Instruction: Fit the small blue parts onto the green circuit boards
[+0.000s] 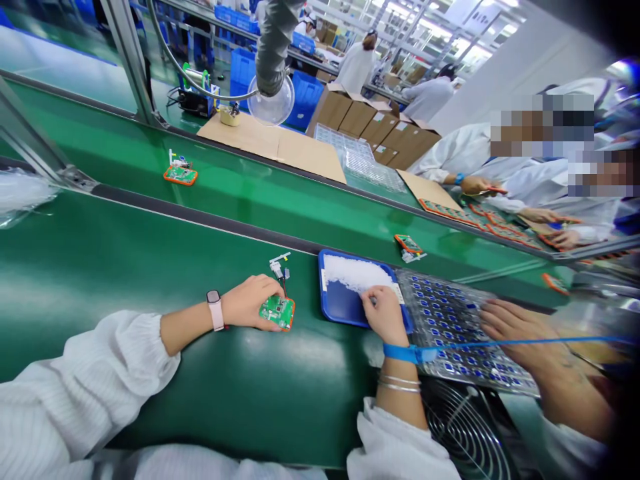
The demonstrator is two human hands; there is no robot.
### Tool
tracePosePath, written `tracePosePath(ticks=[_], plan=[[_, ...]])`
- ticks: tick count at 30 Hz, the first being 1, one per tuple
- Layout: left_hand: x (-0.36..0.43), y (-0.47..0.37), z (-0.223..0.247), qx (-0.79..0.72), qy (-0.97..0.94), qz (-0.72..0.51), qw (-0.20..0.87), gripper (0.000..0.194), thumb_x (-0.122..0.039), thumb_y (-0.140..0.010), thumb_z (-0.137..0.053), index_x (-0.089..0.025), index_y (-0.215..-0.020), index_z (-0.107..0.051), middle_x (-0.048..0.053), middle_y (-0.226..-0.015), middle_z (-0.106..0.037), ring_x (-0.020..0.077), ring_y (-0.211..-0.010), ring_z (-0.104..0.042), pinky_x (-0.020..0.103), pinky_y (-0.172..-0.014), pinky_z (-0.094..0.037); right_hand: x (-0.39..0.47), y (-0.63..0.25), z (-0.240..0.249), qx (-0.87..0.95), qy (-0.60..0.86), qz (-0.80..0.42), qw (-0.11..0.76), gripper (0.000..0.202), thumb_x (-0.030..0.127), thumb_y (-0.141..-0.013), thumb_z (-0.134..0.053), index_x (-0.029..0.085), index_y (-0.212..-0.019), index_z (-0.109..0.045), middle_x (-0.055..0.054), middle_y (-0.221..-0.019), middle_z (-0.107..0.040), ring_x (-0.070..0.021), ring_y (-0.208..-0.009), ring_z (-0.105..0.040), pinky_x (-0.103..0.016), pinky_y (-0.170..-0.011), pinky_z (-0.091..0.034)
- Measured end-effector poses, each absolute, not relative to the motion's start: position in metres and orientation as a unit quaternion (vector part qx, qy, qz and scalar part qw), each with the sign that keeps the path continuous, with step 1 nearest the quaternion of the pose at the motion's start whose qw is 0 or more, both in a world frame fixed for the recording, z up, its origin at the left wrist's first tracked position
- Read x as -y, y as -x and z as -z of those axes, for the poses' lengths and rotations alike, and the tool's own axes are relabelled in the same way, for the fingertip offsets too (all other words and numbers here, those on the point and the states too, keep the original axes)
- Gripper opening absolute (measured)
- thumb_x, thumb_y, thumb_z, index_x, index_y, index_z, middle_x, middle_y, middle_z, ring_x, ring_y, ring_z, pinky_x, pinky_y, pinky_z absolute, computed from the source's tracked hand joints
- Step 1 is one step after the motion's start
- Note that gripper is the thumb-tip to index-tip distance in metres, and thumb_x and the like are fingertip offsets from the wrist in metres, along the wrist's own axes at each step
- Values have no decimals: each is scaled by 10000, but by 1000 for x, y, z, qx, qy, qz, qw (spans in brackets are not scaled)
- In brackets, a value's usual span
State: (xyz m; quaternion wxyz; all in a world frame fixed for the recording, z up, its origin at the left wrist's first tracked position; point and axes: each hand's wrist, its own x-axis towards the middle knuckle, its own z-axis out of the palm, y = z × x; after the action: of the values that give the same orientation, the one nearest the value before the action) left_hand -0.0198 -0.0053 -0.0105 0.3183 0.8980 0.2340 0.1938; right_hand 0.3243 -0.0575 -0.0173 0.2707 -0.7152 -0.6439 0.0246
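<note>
My left hand (251, 302) grips a green circuit board (278, 312) with an orange rim by its left side, on the green work surface. Short wires run from the board's top to a small white connector part (277, 269). To the right, my right hand (384, 313) is over a shallow blue tray (345, 305). Its thumb and fingertips are pinched together, and whatever is between them is too small to make out. Tiny white pieces (353, 272) lie heaped along the tray's far side.
Right of the blue tray, a clear tray (437, 333) holds many small blue parts, and a co-worker's hand (520, 333) reaches over it. Beyond a dark rail, other boards (181, 175) lie on a green belt. A fan (465, 427) stands at lower right.
</note>
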Motion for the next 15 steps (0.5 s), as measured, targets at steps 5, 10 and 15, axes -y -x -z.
tracePosePath(ticks=[5,10,15], plan=[[4,14,5,-254,-847,-277,376,172,-294,-873,-489,-184,-815,-608,34,-912,-657,162,-883,-573,292,-831,-399,62,-237,-5,660,624,-107,406,122,272,-828,-466,202,-759,-538,-82,-915,-526,-204,-885,-509,-362,-780,-420],[7,9,2,-269,-826,-289,403,162,-270,-853,-522,-189,-783,-643,14,-862,-680,146,-837,-595,282,-824,-417,69,-158,-1,683,553,-252,405,131,230,-852,-464,206,-743,-532,-70,-929,-516,-194,-943,-510,-357,-837,-416],[7,8,4,-297,-818,-286,402,115,-208,-811,-565,-184,-740,-652,6,-839,-686,142,-814,-601,275,-807,-426,69,-157,10,674,550,-294,397,128,239,-849,-472,198,-745,-535,-69,-941,-512,-198,-964,-506,-361,-863,-404]])
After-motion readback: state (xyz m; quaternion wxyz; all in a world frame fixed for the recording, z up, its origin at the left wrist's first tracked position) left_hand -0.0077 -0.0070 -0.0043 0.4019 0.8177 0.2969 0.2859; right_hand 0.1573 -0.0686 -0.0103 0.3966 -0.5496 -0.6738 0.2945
